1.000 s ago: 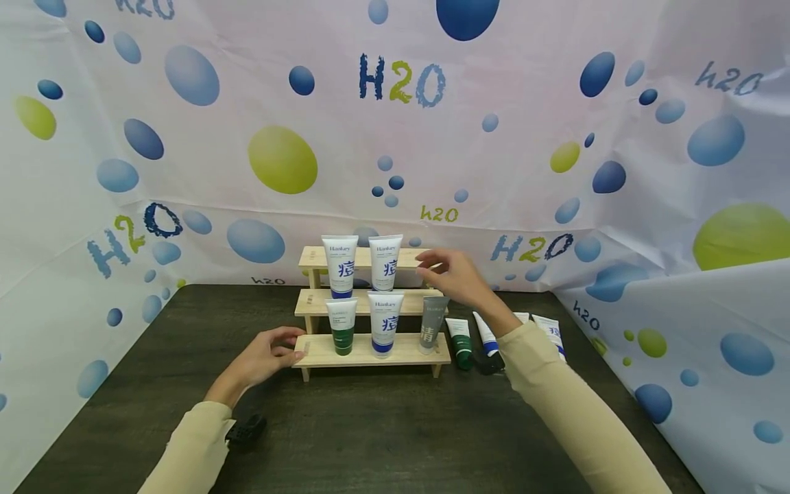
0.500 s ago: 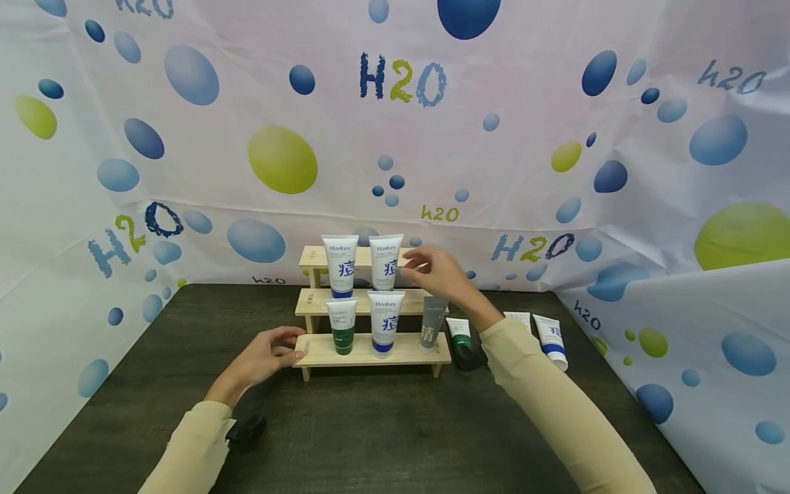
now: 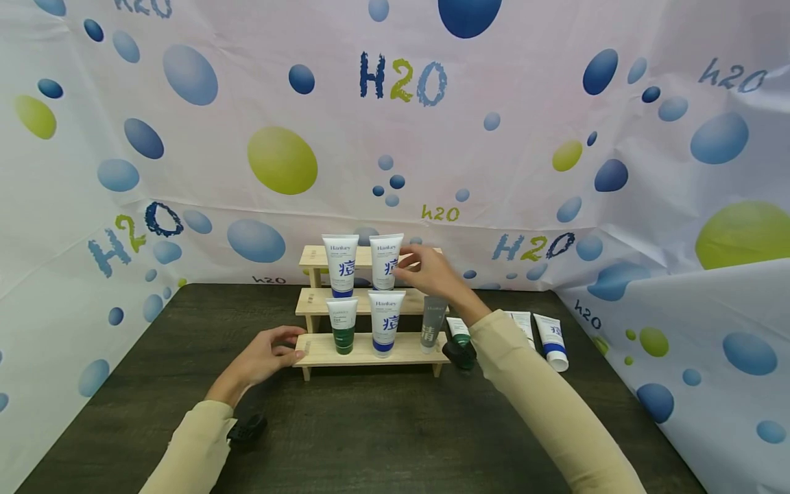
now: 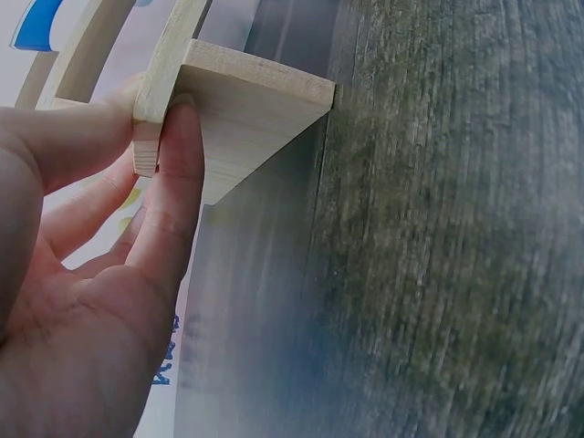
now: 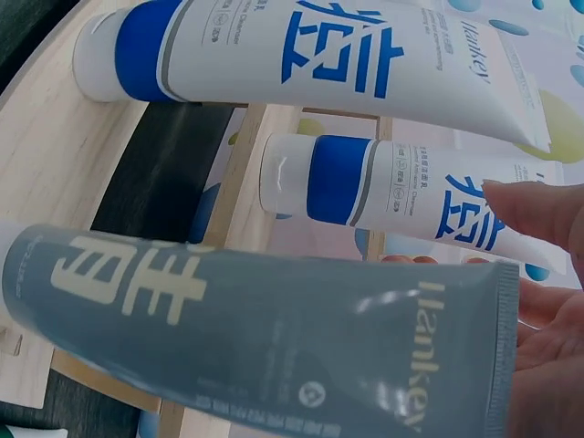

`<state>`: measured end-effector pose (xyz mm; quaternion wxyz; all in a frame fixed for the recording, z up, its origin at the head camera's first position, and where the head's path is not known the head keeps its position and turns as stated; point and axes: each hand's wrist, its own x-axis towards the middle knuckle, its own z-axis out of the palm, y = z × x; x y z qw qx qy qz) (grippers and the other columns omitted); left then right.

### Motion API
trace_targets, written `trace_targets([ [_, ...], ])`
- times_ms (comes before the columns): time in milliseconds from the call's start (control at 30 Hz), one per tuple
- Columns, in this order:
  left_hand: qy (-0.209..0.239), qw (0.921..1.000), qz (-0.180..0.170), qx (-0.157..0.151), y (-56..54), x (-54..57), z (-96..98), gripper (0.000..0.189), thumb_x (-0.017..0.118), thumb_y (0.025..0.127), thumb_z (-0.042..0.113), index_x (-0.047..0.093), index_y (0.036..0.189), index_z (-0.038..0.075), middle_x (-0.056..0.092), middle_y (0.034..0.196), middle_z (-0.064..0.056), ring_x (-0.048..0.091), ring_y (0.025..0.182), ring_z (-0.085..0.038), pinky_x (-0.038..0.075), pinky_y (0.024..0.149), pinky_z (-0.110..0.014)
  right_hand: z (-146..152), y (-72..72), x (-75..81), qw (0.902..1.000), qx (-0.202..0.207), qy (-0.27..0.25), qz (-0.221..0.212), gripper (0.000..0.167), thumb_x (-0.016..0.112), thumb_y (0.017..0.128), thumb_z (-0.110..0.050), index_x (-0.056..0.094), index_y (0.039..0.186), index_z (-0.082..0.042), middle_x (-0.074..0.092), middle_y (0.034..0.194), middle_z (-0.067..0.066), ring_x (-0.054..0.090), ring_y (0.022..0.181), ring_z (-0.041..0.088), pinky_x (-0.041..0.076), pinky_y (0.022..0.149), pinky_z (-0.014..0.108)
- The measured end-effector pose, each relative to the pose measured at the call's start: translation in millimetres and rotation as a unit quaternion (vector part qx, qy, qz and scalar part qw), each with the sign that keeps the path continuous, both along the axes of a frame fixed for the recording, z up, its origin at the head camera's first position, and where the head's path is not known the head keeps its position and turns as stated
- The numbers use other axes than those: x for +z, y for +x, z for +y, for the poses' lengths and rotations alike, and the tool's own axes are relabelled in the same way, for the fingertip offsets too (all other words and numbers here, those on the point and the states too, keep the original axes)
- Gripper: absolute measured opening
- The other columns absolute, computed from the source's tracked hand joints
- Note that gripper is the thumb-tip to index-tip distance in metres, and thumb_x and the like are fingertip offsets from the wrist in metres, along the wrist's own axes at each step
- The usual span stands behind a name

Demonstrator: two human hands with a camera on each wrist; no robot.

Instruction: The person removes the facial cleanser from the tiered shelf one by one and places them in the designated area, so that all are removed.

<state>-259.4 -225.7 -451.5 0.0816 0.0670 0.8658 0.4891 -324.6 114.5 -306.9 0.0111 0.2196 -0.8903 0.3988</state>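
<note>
My left hand (image 3: 265, 357) pinches the left end of the lowest board of a three-tier wooden display stand (image 3: 404, 348), thumb above and fingers beneath in the left wrist view. On the middle tier, my right hand (image 3: 428, 273) has its thumb over the front of a white tube with a blue band (image 3: 384, 261) and fingers behind it. Left of it stands a matching white tube (image 3: 341, 264). The lowest tier bears a white-and-green tube (image 3: 342, 326), another white-and-blue tube (image 3: 385, 322) and a grey tube (image 3: 433, 322), which looms large in the right wrist view (image 5: 274, 328).
Right of the stand, a green-and-white tube (image 3: 459, 331) lies on the dark wooden table (image 3: 345, 439), partly hidden by a black wrist device (image 3: 459, 355). Further right lie a white-and-blue tube (image 3: 551, 342) and another white tube (image 3: 523, 324). A printed backdrop (image 3: 524, 199) encloses the table.
My right hand has moved left along the middle tier, from beside the right white-and-blue tube onto its edge. My left hand stays on the lowest board.
</note>
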Motion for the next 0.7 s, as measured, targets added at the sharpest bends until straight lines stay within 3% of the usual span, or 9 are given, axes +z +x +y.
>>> trace_targets([
  [267, -0.004, 1.0, 0.005, 0.001, 0.2, -0.9, -2.5, 0.054, 0.071, 0.098, 0.012, 0.051, 0.146, -0.002, 0.054, 0.141, -0.027, 0.068, 0.116, -0.031, 0.058, 0.09, -0.041, -5, -3.4, -4.4, 0.9997, 0.013, -0.021, -0.003, 0.049, 0.069, 0.099, -0.015, 0.054, 0.143, -0.001, 0.063, 0.136, 0.022, 0.066, 0.121, 0.038, 0.058, 0.096, 0.046],
  [700, 0.005, 1.0, 0.003, 0.007, 0.5, -1.3, -0.1, 0.057, 0.071, 0.098, 0.012, 0.048, 0.148, -0.001, 0.051, 0.143, -0.03, 0.068, 0.118, -0.035, 0.058, 0.091, -0.043, -11, -4.2, -7.4, 0.9964, -0.002, -0.081, -0.027, 0.042, 0.07, 0.099, -0.01, 0.053, 0.136, -0.002, 0.064, 0.128, 0.025, 0.07, 0.114, 0.04, 0.06, 0.091, 0.049],
])
